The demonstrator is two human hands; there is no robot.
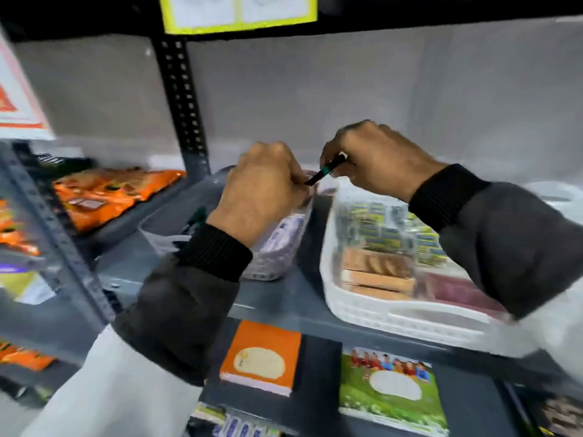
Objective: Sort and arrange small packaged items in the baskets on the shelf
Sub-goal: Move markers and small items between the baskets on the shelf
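Note:
My right hand (375,159) holds a thin black and green packet (328,170) by its upper end, above the gap between two baskets. My left hand (263,192) is closed around the packet's lower end, over a small basket (274,257) that holds purple-white packets. A large white basket (394,316) to the right holds several small yellow-green packets (394,231), brown packets (375,272) and maroon ones (454,291). Both baskets rest on a grey metal shelf (284,298). The picture is blurred by motion.
A perforated black upright (183,99) divides the shelf bays. Orange packets (104,193) lie on the left bay's shelf. Below the shelf edge are an orange notebook (262,357) and a green one (391,392). A yellow-framed label (236,12) hangs above.

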